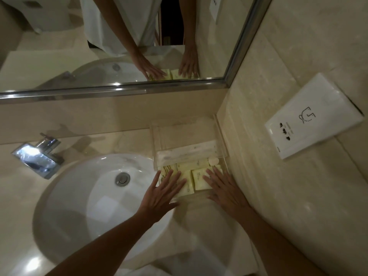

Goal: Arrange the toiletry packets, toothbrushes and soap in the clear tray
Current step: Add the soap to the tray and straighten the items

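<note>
A clear tray (221, 132) sits on the counter in the corner, right of the basin. Inside it, wrapped toothbrushes (189, 151) lie across the middle. A small round soap (213, 161) rests just below their right end. Pale yellow toiletry packets (201, 180) fill the tray's near half. My left hand (163, 194) lies flat with straight, spread fingers on the left packets. My right hand (223, 186) lies flat on the right packets, fingers straight. Neither hand grips anything.
A white oval basin (89, 196) with a chrome drain lies left of the tray, and a chrome faucet (38, 156) stands behind it. A mirror (119, 46) runs along the back wall. A white socket plate (312, 120) is on the right wall.
</note>
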Demonstrator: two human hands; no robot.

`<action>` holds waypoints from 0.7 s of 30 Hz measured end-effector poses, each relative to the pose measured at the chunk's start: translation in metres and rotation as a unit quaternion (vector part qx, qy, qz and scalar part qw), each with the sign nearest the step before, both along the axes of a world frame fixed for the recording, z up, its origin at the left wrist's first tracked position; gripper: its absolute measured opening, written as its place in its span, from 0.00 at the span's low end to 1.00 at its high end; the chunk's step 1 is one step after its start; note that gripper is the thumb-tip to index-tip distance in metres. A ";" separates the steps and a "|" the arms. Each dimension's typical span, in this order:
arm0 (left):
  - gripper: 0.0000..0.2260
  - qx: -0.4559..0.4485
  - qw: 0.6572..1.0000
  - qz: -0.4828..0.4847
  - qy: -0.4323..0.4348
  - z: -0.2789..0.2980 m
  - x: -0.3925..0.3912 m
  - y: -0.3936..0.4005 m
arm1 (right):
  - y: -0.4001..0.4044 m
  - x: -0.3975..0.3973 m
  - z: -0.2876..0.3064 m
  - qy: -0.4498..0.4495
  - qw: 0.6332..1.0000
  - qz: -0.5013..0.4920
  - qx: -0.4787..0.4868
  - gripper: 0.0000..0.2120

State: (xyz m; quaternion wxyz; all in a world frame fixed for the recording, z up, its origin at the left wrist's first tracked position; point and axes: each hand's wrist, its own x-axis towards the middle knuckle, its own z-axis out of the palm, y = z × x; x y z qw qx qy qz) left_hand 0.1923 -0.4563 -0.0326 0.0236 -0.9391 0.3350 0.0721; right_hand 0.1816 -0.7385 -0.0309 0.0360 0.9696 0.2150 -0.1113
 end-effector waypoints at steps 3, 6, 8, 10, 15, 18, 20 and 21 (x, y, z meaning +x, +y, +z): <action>0.37 0.007 1.000 -0.001 -0.017 -0.001 0.010 0.004 | 0.004 0.014 0.002 0.012 1.000 -0.002 -0.011 0.34; 0.38 0.008 0.999 -0.012 -0.029 -0.003 0.017 0.005 | 0.001 0.022 0.000 0.023 1.000 0.006 -0.010 0.34; 0.39 0.008 0.999 -0.021 -0.049 -0.003 0.023 0.003 | 0.000 0.029 0.002 0.023 1.000 0.009 -0.012 0.33; 0.39 0.006 0.997 -0.019 -0.080 0.000 0.030 0.002 | 0.002 0.037 0.005 0.015 1.000 0.004 -0.017 0.31; 0.39 -0.003 0.991 -0.024 -0.129 0.006 0.037 0.004 | 0.008 0.041 0.006 -0.005 1.000 -0.003 -0.014 0.29; 0.37 -0.008 0.991 -0.034 -0.129 0.003 0.035 0.005 | 0.008 0.035 0.006 -0.052 0.999 0.003 0.011 0.25; 0.36 -0.013 0.991 -0.041 -0.130 0.004 0.033 0.005 | 0.007 0.034 0.008 -0.087 0.996 0.016 0.029 0.22; 0.35 -0.016 0.990 -0.042 -0.131 0.004 0.032 0.005 | 0.008 0.034 0.010 -0.099 0.994 0.022 0.037 0.21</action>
